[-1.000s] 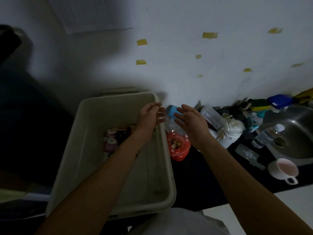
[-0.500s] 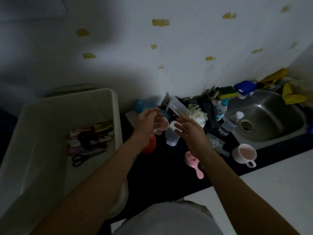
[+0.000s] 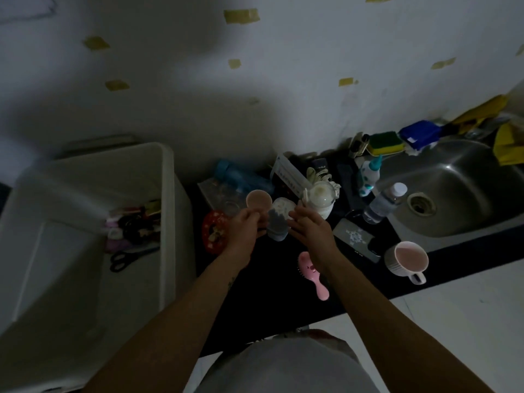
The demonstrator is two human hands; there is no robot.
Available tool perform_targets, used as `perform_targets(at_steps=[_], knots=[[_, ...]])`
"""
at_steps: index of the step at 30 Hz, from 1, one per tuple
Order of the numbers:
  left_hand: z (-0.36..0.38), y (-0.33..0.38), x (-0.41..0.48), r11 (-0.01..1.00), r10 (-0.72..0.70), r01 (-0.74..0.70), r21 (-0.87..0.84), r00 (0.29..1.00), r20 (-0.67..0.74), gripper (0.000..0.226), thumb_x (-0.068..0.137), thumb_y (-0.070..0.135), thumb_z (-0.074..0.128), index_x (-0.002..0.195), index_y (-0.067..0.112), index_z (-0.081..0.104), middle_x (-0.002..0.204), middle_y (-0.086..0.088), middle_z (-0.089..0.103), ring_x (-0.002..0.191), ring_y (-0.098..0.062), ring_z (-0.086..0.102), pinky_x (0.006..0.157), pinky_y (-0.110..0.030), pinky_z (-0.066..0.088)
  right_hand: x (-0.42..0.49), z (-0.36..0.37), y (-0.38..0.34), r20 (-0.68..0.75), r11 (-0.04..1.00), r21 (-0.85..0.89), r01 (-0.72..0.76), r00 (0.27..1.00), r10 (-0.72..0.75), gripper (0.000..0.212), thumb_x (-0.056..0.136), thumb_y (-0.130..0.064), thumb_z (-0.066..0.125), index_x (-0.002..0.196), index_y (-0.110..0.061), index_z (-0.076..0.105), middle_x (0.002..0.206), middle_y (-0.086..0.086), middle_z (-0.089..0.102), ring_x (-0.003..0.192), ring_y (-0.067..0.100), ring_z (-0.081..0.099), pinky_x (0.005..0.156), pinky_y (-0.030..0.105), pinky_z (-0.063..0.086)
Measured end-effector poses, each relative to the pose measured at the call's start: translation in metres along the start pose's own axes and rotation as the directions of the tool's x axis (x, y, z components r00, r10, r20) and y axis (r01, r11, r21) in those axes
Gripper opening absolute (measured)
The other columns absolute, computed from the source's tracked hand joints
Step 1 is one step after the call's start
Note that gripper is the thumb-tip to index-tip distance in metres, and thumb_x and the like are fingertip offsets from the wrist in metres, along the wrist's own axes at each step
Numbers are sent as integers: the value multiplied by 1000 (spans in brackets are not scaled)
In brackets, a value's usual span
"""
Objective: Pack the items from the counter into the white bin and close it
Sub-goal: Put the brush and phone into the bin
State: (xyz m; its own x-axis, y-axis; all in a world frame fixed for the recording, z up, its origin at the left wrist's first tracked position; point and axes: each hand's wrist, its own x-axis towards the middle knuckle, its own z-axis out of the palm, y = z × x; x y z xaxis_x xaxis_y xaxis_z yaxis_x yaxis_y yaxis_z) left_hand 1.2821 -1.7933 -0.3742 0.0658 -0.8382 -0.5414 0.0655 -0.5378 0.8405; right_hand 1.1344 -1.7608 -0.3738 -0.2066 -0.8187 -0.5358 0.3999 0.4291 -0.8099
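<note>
Just left of right hand: grey cup.

I see a black counter, a pink hairbrush lying mid-counter, a pink-lined mug and dark phone further right, a red container at left, a clear bottle lying beside the steel sink.

Left hand: forearm extended, fingers curled on pink cup. Right hand: forearm extended, fingers straight.
</note>
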Motion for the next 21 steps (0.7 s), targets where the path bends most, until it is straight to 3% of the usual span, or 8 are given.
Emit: perform_targets(at_steps=[4,7,12,15,17,21], knots=[[18,-18,0,996,37,-39,78,999,20,18,97,10,46,101,14,64,96,-6,69,90,-17,66,66,-21,53,8,-19,14,14,1000,-13,-25,1000,25,27,97,-2,43,103,-19,64,108,7,68,101,21,66,92,37,52],[36,-34,-2,983,56,-66,170,996,62,20,96,9,47,93,20,64,94,-4,69,87,-14,64,74,-25,51,16,-38,25,7,999,-34,-28,1000,29,28,97,-2,45,101,-21,65,106,5,69,100,20,67,91,35,52],[63,-66,-6,976,5,-33,214,991,132,19,97,4,46,106,8,62,92,-5,67,80,-13,63,70,-20,52,26,-77,44,-34,996,-69,-63,998,61,29,93,-2,47,106,-21,65,113,5,68,104,18,67,87,30,55],[76,-81,-7,980,-49,24,195,991,125,17,98,4,45,103,8,61,93,-9,66,86,-20,63,81,-33,54,31,-98,57,-49,954,-300,-12,999,-2,32,90,-5,53,119,-16,62,118,3,66,109,17,64,88,29,53],[79,-90,-9,978,-72,48,205,991,112,17,99,7,46,102,10,62,96,-12,66,92,-24,64,88,-40,52,31,-106,69,10,886,-463,2,1000,3,43,89,-9,59,132,-13,55,127,2,60,112,13,59,85,20,48],[75,-106,-12,964,-88,62,258,992,89,16,99,14,49,103,17,64,107,-10,67,99,-22,64,85,-34,54,32,-109,92,114,721,-692,30,991,67,63,84,-31,72,139,-13,48,129,1,58,115,16,57,90,27,47]])
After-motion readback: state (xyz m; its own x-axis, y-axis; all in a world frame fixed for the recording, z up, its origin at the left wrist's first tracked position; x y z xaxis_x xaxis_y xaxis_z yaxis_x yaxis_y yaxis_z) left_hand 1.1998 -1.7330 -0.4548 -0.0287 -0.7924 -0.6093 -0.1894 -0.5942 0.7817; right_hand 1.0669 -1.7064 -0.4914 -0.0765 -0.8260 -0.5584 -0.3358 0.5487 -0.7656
